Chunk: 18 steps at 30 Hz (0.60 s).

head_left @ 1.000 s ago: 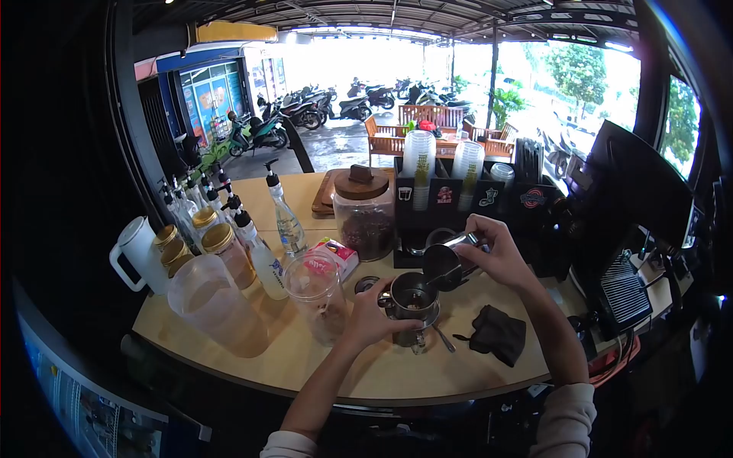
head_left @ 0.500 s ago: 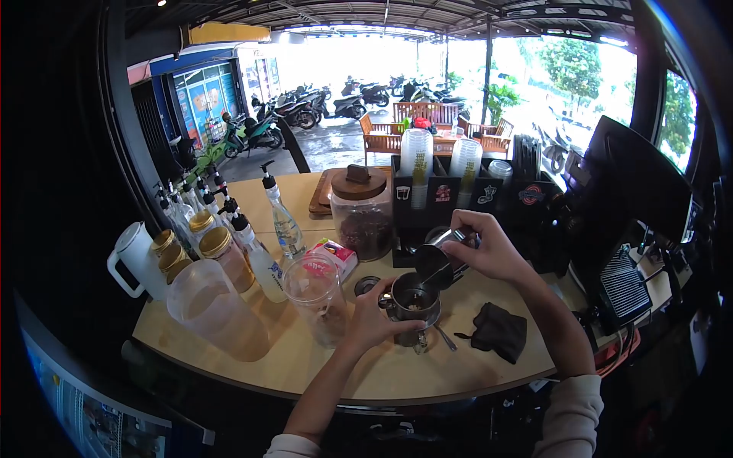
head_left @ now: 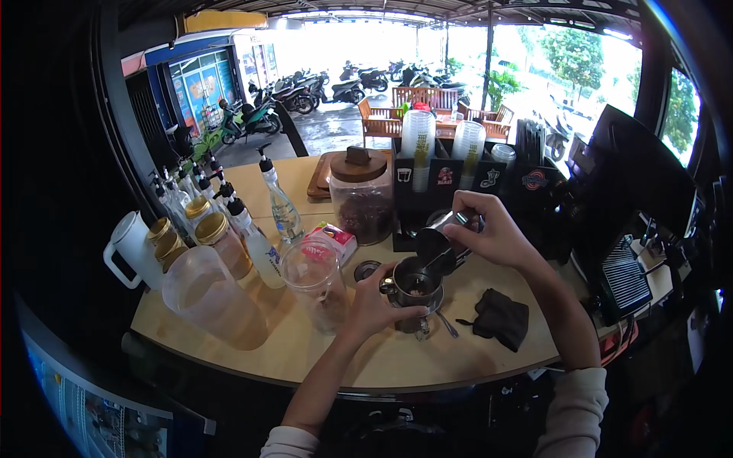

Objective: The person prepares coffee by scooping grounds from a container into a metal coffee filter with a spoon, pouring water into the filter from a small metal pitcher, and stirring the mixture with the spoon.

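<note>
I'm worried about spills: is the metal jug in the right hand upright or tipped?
Tipped: the right hand holds the metal jug slanted, its mouth toward the metal cup.

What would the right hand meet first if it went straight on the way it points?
Probably the jar, though the rack lies close to that line. Depth is unclear: the right hand is off the counter, holding the pitcher.

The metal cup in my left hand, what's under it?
Under the metal cup, a metal flange and part of a glass show. Your left hand covers some of both, so how they meet is hidden.
</note>
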### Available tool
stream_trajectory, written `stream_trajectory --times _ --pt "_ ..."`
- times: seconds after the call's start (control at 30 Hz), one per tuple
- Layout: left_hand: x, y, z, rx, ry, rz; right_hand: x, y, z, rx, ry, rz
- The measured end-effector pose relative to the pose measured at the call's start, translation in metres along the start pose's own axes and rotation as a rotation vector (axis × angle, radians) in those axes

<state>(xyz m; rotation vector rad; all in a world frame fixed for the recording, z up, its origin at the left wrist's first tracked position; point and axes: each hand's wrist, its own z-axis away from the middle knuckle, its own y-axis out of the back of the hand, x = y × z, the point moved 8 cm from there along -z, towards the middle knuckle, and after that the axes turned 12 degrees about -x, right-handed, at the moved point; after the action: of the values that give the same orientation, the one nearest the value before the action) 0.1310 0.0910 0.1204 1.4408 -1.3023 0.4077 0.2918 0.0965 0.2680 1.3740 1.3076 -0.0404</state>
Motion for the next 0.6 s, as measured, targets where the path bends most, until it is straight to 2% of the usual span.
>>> stream_trajectory --times 0.33,0.53,0.6 --pt "0.0021 0.0006 0.0008 0.013 0.007 0.006 -0.0013 -0.0003 -0.0035 -0.01 0.002 0.058" --pt "0.0023 0.0 0.0003 0.014 -0.019 0.03 -0.0023 0.0 -0.0055 -0.012 -0.01 -0.02" --pt "0.003 0.0001 0.0011 -0.003 0.0 0.044 -0.004 0.0021 -0.0052 0.001 0.025 0.055"
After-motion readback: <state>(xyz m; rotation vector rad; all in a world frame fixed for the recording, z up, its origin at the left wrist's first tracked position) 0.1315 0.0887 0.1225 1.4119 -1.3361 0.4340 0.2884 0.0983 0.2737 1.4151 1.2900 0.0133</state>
